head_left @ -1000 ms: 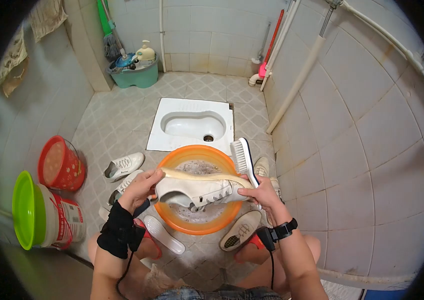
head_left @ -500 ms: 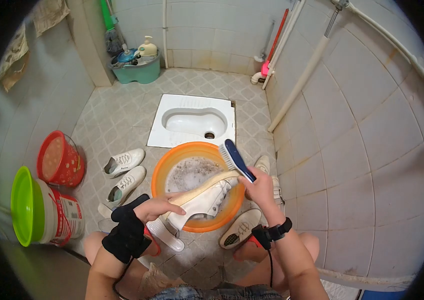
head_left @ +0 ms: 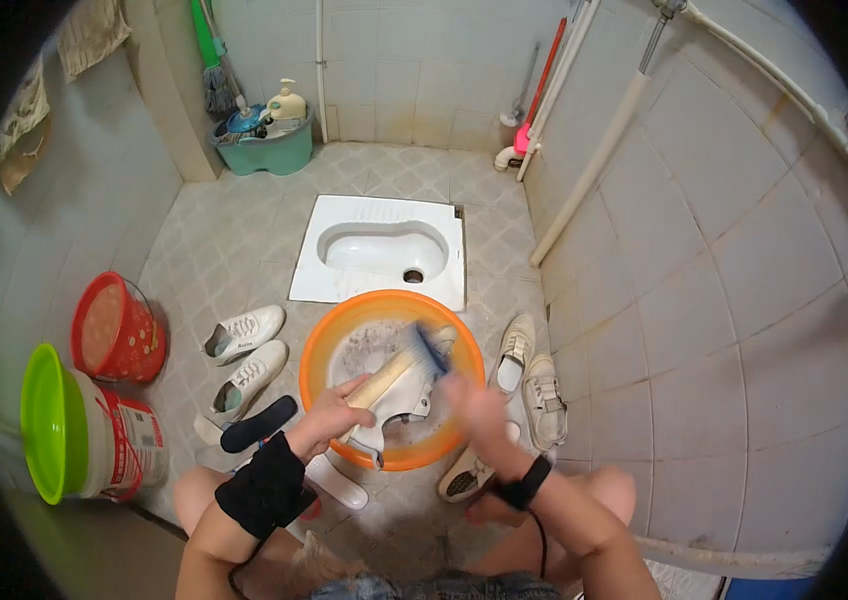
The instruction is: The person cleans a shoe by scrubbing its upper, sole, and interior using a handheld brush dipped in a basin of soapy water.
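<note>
A white shoe (head_left: 399, 392) lies tilted over the orange basin (head_left: 310, 365), its pale sole edge facing up and away. My left hand (head_left: 332, 416) is closed around the near end of the shoe. My right hand (head_left: 479, 412), smeared by motion, grips a dark blue scrubbing brush (head_left: 432, 350). The brush's pale bristles are against the far part of the sole edge, and the brush is blurred too. Grey, foamy water (head_left: 359, 350) shows in the basin beneath the shoe.
White shoes (head_left: 249, 375) stand left of the basin, near a black insole (head_left: 259, 424). Cream shoes (head_left: 544, 400) are at the right. Beyond lies a squat toilet (head_left: 309, 270). A red bucket (head_left: 144, 345) and a green basin (head_left: 44, 420) are far left.
The brush and my right hand have moved down and left, bringing the bristles onto the sole edge. The shoe is tilted more steeply, and the camera view has shifted slightly.
</note>
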Demonstrator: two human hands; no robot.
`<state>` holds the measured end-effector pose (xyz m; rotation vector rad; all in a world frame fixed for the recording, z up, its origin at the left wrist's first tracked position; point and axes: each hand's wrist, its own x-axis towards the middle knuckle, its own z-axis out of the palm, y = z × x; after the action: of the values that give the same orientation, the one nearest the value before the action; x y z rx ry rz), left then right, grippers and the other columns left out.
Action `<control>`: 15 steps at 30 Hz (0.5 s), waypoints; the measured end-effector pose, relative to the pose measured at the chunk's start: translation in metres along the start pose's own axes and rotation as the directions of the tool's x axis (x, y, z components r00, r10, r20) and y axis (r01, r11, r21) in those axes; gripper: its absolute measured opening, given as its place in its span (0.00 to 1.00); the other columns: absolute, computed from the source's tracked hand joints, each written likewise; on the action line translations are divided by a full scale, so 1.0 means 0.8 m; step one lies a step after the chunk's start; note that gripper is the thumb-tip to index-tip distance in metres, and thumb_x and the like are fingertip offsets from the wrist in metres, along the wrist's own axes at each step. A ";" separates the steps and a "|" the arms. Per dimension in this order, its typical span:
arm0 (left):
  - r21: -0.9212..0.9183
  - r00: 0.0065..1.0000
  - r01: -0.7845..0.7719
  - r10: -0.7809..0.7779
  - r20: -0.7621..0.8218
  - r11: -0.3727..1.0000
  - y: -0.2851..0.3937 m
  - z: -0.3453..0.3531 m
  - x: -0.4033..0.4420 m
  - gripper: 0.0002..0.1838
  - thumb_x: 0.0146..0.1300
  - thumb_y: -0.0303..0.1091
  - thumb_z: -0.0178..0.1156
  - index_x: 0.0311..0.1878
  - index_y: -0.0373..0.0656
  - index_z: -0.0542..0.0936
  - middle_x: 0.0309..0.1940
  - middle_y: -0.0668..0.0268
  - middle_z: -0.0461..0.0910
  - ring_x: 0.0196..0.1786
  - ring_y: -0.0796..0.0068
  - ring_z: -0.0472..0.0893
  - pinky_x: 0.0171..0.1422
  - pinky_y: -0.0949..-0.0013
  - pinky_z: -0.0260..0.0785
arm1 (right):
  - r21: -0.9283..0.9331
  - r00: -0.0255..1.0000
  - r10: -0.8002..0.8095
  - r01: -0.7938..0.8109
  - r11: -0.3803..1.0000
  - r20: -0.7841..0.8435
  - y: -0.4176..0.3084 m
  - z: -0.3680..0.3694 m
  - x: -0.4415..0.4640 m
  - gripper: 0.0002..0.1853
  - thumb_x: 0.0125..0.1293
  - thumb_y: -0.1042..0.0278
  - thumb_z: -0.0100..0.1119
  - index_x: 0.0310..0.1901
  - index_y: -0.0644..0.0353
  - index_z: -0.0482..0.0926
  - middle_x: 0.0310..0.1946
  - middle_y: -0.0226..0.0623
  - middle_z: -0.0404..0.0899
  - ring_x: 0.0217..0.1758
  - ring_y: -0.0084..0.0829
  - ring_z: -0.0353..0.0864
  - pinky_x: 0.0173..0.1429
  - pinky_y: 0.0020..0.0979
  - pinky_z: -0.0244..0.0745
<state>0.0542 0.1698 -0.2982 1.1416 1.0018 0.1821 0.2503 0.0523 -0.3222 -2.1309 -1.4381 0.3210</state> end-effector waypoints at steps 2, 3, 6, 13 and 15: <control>0.119 0.997 -0.068 0.064 0.033 0.991 -0.002 -0.001 0.003 0.38 0.41 0.20 0.61 0.62 0.40 0.68 0.42 0.69 0.76 0.43 0.78 0.74 0.50 0.78 0.65 | 0.021 0.955 -0.294 0.294 0.956 0.021 -0.023 0.006 -0.019 0.19 0.66 0.51 0.46 0.35 0.60 0.75 0.22 0.51 0.76 0.26 0.50 0.77 0.28 0.46 0.71; 0.029 0.995 -0.096 0.095 0.036 0.995 -0.012 -0.002 0.005 0.35 0.41 0.20 0.61 0.60 0.39 0.70 0.41 0.69 0.77 0.40 0.80 0.74 0.47 0.79 0.66 | 0.003 0.977 -0.166 0.167 0.986 0.130 -0.030 0.004 -0.021 0.19 0.66 0.51 0.45 0.34 0.60 0.75 0.23 0.51 0.76 0.27 0.50 0.77 0.29 0.44 0.71; 0.059 0.999 -0.006 0.009 -0.047 0.998 0.029 0.021 -0.021 0.31 0.41 0.20 0.61 0.56 0.37 0.72 0.39 0.69 0.77 0.39 0.80 0.75 0.45 0.79 0.67 | -0.049 0.979 0.163 -0.158 0.986 0.125 0.006 -0.023 0.034 0.17 0.65 0.52 0.47 0.34 0.58 0.74 0.25 0.48 0.76 0.28 0.49 0.77 0.29 0.42 0.71; 0.079 0.993 -0.121 0.120 0.019 0.990 0.005 0.013 -0.006 0.34 0.41 0.17 0.58 0.59 0.39 0.71 0.40 0.68 0.77 0.39 0.79 0.76 0.44 0.78 0.68 | 0.047 0.990 -0.076 0.070 0.996 0.117 -0.022 0.008 -0.019 0.14 0.65 0.55 0.50 0.33 0.60 0.72 0.22 0.48 0.76 0.25 0.48 0.77 0.27 0.45 0.70; -0.282 0.985 0.119 -0.078 0.152 0.952 0.012 0.015 -0.007 0.33 0.41 0.18 0.57 0.58 0.39 0.70 0.42 0.68 0.76 0.39 0.76 0.76 0.45 0.77 0.69 | -0.020 0.990 -0.004 0.007 1.000 0.143 -0.004 -0.008 0.007 0.15 0.65 0.55 0.49 0.33 0.61 0.71 0.22 0.49 0.76 0.25 0.48 0.77 0.27 0.45 0.70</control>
<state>0.0628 0.1628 -0.2867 0.8222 0.8725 0.1610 0.2528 0.0567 -0.3146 -2.1571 -1.5329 0.4677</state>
